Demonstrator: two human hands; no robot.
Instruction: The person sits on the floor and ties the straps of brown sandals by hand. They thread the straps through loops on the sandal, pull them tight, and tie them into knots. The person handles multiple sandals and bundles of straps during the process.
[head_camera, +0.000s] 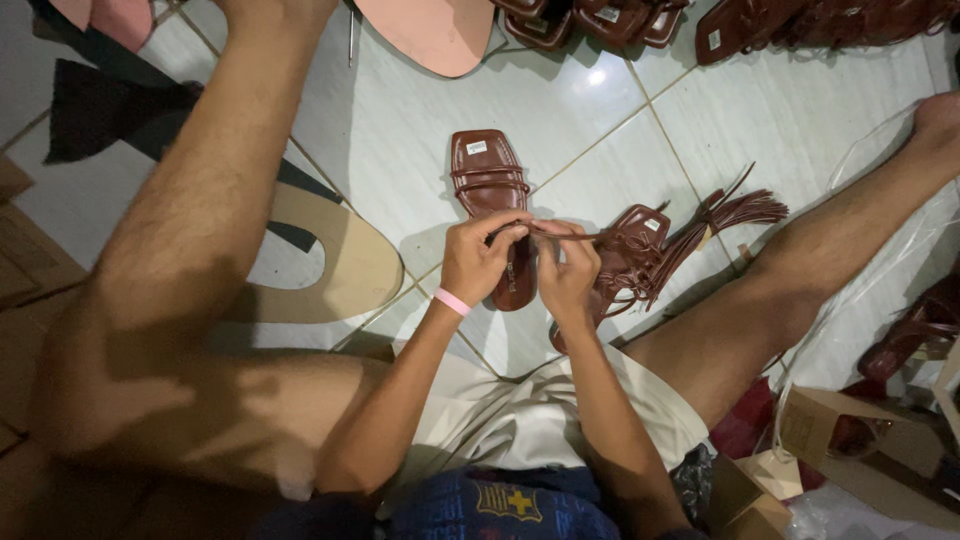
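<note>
A flat brown sandal lay on the white tiled floor, near the middle of it, sole down, with its square toe pointing away from the person. It was glossy, with two thin bands across the front and a small pale label on the insole; its heel end was partly hidden. A thin brown strap was stretched almost level above the heel part. It ran to the right toward a second brown sandal, which lay just beside the first, tilted, with many long laces spreading out to the right on the floor.
</note>
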